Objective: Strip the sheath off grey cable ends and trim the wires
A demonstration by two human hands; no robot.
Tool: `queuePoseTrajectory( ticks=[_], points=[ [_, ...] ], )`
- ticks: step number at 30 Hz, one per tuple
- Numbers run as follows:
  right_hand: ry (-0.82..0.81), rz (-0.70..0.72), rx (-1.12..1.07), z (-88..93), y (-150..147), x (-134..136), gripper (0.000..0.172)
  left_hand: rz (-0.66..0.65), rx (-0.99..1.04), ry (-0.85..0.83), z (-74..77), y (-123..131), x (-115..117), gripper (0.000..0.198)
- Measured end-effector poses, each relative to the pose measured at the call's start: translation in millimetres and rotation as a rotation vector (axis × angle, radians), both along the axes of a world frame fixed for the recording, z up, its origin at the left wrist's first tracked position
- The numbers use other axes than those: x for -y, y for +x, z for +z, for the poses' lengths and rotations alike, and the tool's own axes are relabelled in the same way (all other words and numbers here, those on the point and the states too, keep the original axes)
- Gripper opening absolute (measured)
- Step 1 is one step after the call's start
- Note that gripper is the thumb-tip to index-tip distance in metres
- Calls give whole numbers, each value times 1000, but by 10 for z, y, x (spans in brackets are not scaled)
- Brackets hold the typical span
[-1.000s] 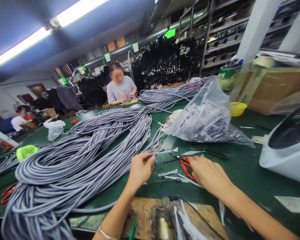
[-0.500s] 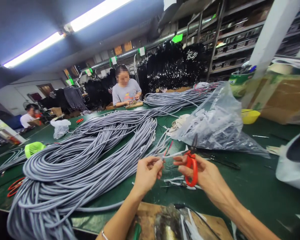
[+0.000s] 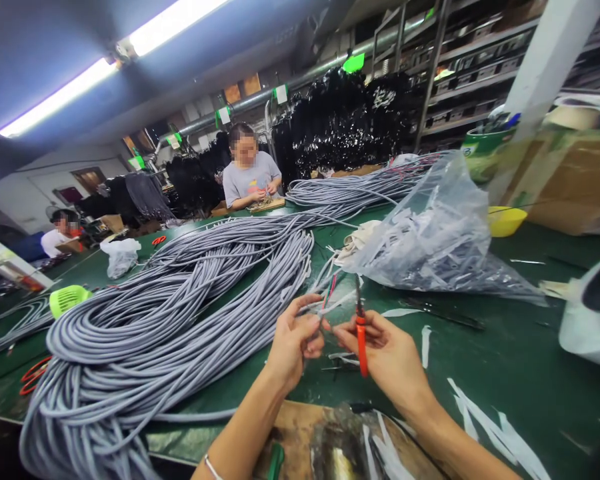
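Observation:
Over the near part of the bench, my left hand [image 3: 297,337] pinches the end of a grey cable. Thin red and dark wires [image 3: 331,292] stick up from between its fingers. My right hand [image 3: 393,357] is closed around red-handled scissors [image 3: 362,337], blades pointing up and away from me. Its thumb and index fingertips come close to the wires at my left fingertips; whether they touch is hard to tell. Beyond and left of my hands lies a large coil of grey cables [image 3: 180,300].
A clear plastic bag [image 3: 430,247] of white scraps stands at right. White strips [image 3: 497,427] lie nearer. A worn wooden board [image 3: 300,420] sits below my hands. Across the bench, a person [image 3: 253,167] works with both hands. Red scissors [image 3: 35,375] and a green basket [image 3: 69,300] are left.
My right hand has turned, so the scissors are now seen edge-on, a little further left. Both hands have drawn closer together. White strips at lower right have come into view.

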State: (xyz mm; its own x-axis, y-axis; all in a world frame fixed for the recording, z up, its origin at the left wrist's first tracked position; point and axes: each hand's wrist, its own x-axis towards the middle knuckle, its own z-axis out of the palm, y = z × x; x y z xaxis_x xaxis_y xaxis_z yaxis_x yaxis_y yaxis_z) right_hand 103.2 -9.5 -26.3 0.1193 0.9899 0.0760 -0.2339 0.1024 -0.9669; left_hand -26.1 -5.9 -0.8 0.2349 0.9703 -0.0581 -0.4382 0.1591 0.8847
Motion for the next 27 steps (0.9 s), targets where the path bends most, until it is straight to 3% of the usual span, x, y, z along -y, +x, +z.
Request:
queuePoseTrajectory(
  ticks=[7,11,13,17,19,21,24,27],
  points=[
    [232,-166,170,112,112,3,34,9,-235,114,-78,56,14,48],
    [461,-387,520,7,62,128,17,133,-363,178,-97,108,46,31],
    [573,-382,610,-67,42,193,11,162,-377,182,-96,124,50,28],
    [669,-266,538,-94,73,237,7,147,-266,115,-74,98,3,39],
    [610,-348,475,-37,142,202,6,144,-166,80,-46,61,-25,45],
    [527,-481,491,34,240,140,15,125,-77,49,-5,23,-35,47],
    [520,-471,749,86,361,41,29,107,1,17,57,-15,-18,45],
    [709,-395,982,42,364,-14,31,128,24,35,75,-22,-1,44]
  ],
)
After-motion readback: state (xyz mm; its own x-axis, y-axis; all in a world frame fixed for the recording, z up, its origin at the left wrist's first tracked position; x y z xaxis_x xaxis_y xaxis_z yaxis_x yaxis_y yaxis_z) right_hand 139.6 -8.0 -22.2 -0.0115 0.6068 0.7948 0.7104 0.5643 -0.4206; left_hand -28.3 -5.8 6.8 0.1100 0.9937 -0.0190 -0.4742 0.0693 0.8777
